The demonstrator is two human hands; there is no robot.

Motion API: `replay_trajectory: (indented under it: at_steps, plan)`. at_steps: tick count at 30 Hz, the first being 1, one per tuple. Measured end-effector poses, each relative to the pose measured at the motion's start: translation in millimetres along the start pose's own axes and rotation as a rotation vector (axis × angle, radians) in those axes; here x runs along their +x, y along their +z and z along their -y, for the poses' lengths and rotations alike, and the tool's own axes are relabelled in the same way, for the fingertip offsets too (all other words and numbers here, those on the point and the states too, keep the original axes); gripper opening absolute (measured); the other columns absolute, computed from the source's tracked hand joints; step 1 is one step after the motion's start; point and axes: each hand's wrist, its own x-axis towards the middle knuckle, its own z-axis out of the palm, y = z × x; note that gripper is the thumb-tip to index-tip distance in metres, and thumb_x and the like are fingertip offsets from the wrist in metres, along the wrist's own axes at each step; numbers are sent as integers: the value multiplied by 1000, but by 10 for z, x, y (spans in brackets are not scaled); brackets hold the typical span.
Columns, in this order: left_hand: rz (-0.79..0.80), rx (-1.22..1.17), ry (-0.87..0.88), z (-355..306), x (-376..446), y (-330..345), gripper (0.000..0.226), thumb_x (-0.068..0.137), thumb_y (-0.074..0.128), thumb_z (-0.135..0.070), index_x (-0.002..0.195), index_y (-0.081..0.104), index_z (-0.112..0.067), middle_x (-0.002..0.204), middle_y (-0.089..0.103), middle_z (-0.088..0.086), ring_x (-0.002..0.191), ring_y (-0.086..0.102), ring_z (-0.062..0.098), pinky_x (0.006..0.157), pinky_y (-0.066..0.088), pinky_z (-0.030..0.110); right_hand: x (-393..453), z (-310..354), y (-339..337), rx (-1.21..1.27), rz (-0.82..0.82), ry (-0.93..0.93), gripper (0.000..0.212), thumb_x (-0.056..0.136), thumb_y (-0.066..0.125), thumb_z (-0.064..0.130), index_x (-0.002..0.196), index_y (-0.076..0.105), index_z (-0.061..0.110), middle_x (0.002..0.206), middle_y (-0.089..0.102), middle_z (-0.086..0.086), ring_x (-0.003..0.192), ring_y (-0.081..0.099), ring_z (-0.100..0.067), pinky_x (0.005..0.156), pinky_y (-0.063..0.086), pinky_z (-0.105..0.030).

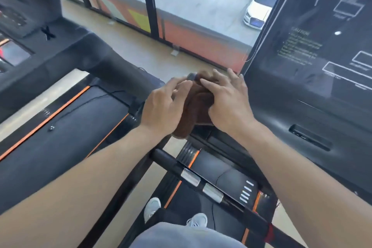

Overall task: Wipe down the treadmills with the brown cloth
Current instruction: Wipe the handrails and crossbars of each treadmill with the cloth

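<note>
1. The fuzzy brown cloth (198, 104) is bunched between both hands at the middle of the view, just beside the left edge of the right treadmill's big black console panel (314, 78).
2. The left hand (164, 107) curls its fingers over the cloth's left side and grips it; a fold hangs out below the wrist.
3. The right hand (228, 99) lies over the cloth's right side, with fingers bent and the thumb tucked into the fabric, holding it. Its outer fingertips reach right up to the console's edge.
4. A small grey rounded part (191, 76) shows at the top of the cloth; what it is cannot be told.
5. Below the hands runs the right treadmill's black handrail with two silver grip pads (201, 184), slanting down to the right, over the black belt deck with orange side stripes (219, 179).
6. To the left stands the second treadmill: its thick black arm (84, 60) slants across, above a dark deck with orange trim (66, 127).
7. A narrow strip of pale floor (155, 175) separates the two machines; a wider band of beige floor (128, 42) lies ahead, ending at the black-framed window wall (150, 0).
8. Two white-grey shoes (153, 208) stand at the bottom edge, one on the floor strip, one on the belt.
</note>
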Motion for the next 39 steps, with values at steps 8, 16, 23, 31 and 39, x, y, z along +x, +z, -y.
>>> replay_trajectory:
  at_steps: [8,16,23,31,39]
  plan:
    - [195,189,-323,833,406,376,46,109,34,-43,146,47,-20,150,49,2,136,48,25,110,38,42,122,30,998,-27,490,295,87,100,19,73,165,8,18,172,7,-10,159,2,-27,128,-4,-47]
    - [262,132,-436,913,806,708,51,107,23,-57,133,53,-24,134,60,2,122,56,27,91,36,39,99,225,1560,-264,88,344,69,107,12,48,161,21,6,171,15,-12,159,1,-32,127,7,-55]
    - [283,251,-541,949,910,850,64,103,16,-65,140,51,-26,136,63,8,126,55,34,101,36,45,665,-91,1488,-161,156,446,69,106,13,56,165,2,21,173,-9,4,158,-15,-24,126,-10,-50]
    - [256,419,-461,931,850,885,67,105,10,-60,134,55,-20,129,66,13,118,60,37,94,38,45,1394,-531,1376,-89,27,510,53,105,23,52,131,56,20,132,62,-8,121,55,-33,108,36,-53]
    - [236,459,-432,974,865,926,67,105,9,-59,134,55,-19,125,66,15,116,60,38,92,38,45,1712,-672,1337,-15,33,516,57,100,21,55,124,62,23,117,69,-11,101,61,-33,80,35,-41]
